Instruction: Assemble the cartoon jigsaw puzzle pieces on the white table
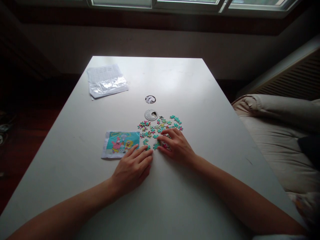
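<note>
Small jigsaw puzzle pieces (160, 126), mostly teal with some pink and yellow, lie loosely spread on the white table (200, 186). My left hand (135, 163) rests flat, fingers stretched out, beside the lower left pieces and over the right corner of a picture sheet (115, 143) showing cartoon figures. Over the lower right of the pieces is my right hand (175, 143), its fingers bent and apart, with the fingertips down among the pieces. Some pieces are hidden beneath it. Whether its fingertips pinch a piece cannot be made out.
Papers with a clear plastic sleeve (108, 81) lie at the table's far left. Two round openings, one hole (150, 99) and one grommet (151, 115), sit just beyond the pieces. A cushioned seat (275, 140) stands along the right side, and a window (190, 3) is behind.
</note>
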Demonstrator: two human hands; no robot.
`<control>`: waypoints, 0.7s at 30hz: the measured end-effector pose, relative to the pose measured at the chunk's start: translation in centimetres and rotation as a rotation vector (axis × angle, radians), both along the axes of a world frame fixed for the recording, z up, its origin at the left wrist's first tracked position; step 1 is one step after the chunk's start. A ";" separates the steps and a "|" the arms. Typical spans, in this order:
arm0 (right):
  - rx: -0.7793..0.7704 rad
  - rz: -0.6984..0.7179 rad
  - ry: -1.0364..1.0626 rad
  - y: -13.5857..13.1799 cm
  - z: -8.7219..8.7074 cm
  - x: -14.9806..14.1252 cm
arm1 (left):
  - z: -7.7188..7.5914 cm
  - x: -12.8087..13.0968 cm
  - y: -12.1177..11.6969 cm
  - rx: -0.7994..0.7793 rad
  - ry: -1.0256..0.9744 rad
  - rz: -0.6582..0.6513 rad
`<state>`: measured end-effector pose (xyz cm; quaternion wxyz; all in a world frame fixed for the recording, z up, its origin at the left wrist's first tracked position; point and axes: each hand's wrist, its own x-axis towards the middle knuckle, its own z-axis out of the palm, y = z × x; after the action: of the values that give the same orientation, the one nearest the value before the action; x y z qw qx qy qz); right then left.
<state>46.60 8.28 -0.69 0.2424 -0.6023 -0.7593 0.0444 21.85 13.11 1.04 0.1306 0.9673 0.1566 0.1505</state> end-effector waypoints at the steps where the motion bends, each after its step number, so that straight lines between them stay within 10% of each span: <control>1: -0.001 0.007 -0.001 0.0 0.0 0.1 | 0.1 0.0 -0.1 0.010 -0.017 -0.009; 7: -0.031 0.044 0.003 -0.1 0.0 0.4 | 0.6 -0.1 -0.8 0.014 -0.053 -0.245; 14: -0.025 0.079 0.026 0.0 -0.1 0.5 | 0.1 -0.2 1.0 0.036 0.035 0.080; 21: 0.006 0.035 0.041 0.2 -0.2 0.3 | -0.5 0.1 0.7 0.021 0.072 0.038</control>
<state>46.87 8.51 -0.89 0.2589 -0.5871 -0.7648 0.0585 21.92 13.86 0.57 0.1117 0.9703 0.1778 0.1199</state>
